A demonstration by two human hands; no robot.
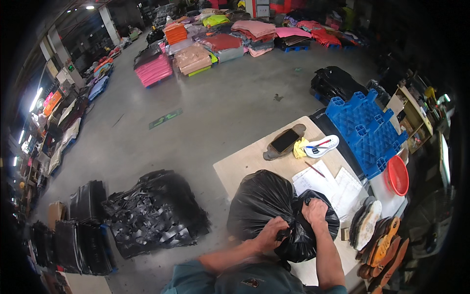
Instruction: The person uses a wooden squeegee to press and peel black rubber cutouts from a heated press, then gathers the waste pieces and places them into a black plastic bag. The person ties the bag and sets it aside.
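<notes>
A large, full black plastic bag (257, 198) rests on the pale tabletop (235, 164), its gathered neck twisted between my two hands. My left hand (273, 233) is closed on the bunched plastic at the near side of the neck. Gripping the loose upper part of the bag is my right hand (315, 209), with its fingers curled into the plastic. The bag's gathered top bulges out under and around my right hand. Just beyond it lie white paper sheets (313, 182) with a reddish pencil (315, 169) on them.
A phone (285, 141), crumpled yellow material (300, 148) and a white sole-shaped tray (320, 146) with pens occupy the table's far end. Shoe soles (384, 250) crowd its right edge. A blue pallet (364, 127) and red basin (396, 175) stand beyond. Black scraps (154, 213) cover floor leftward.
</notes>
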